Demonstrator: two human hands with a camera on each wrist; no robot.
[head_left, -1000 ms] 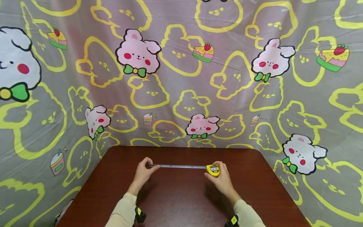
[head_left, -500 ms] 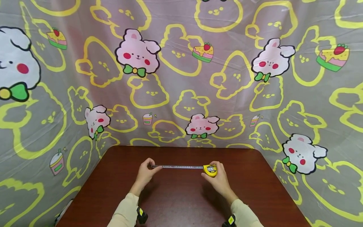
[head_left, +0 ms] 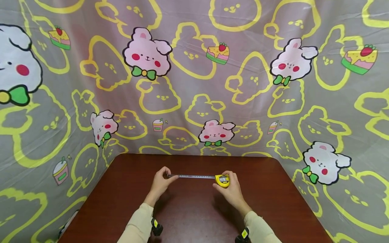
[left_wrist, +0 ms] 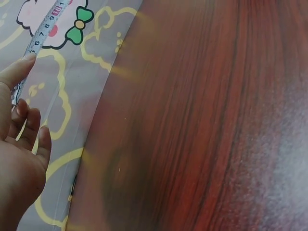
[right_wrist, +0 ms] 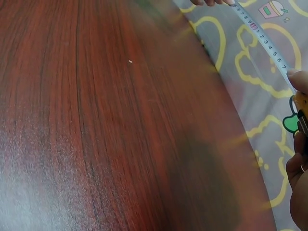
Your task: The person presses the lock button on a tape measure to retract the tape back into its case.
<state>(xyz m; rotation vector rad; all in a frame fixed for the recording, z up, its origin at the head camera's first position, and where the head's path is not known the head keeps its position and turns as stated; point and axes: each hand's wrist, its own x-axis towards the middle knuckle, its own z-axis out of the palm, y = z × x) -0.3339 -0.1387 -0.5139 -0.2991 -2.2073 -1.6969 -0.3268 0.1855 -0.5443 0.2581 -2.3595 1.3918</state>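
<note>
A yellow tape measure (head_left: 223, 181) is in my right hand (head_left: 233, 192), its fingers and thumb gripping the case. From it a silvery blade (head_left: 197, 177) runs level to the left, held above the table. My left hand (head_left: 161, 185) pinches the blade's free end between thumb and fingers. In the left wrist view the blade (left_wrist: 45, 26) shows printed numbers near the thumb, and the other fingers of the left hand (left_wrist: 21, 163) are loosely bent. The right wrist view shows only part of the case (right_wrist: 301, 103) at its right edge, with the blade (right_wrist: 262, 38) stretching up and away.
A dark red-brown wooden table (head_left: 194, 209) lies beneath both hands. Behind it and on both sides hangs a grey curtain (head_left: 194, 84) with yellow outlines and cartoon rabbits. A dark camera is strapped to each sleeve's wrist.
My hands have come closer together, the left one moving right and the right one moving left. The stretch of blade showing between them is shorter. The head view has tilted slightly.
</note>
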